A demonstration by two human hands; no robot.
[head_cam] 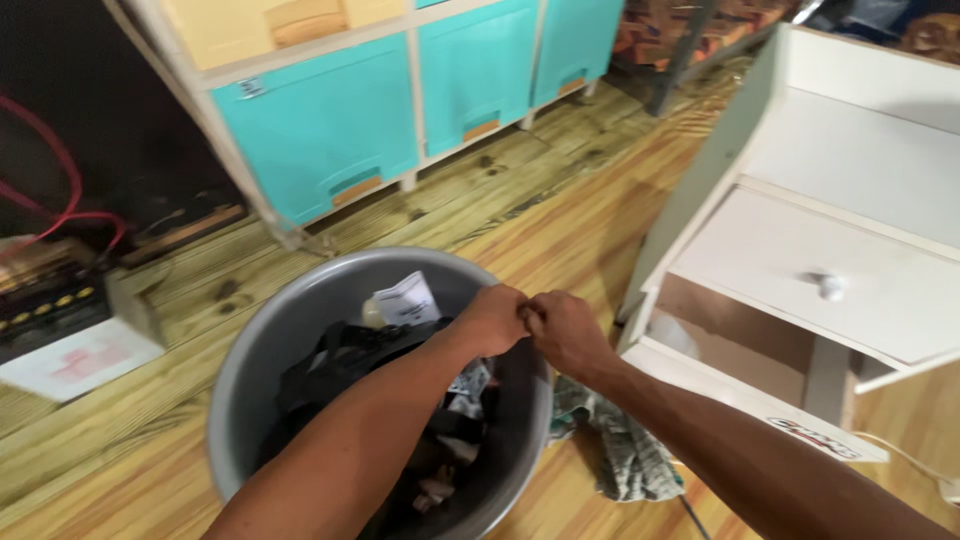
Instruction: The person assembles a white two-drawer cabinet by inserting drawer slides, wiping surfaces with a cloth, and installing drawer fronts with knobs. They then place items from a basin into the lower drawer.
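Observation:
My left hand [492,318] and my right hand [566,332] meet fingertip to fingertip above the far right rim of a round grey basin [262,340]. Both have their fingers pinched together; whatever small thing sits between them is too small to make out. The basin stands on the wooden floor and holds dark clothes [340,368] and a white printed paper tag [405,299]. My forearms cross over the basin's right half and hide part of its contents.
A white bedside cabinet [830,180] with a knobbed drawer [829,287] stands at the right. A patterned cloth [625,450] lies on the floor beside the basin. Turquoise plastic drawers [320,125] line the back. Dark electrical gear with red cables [55,230] sits at the left.

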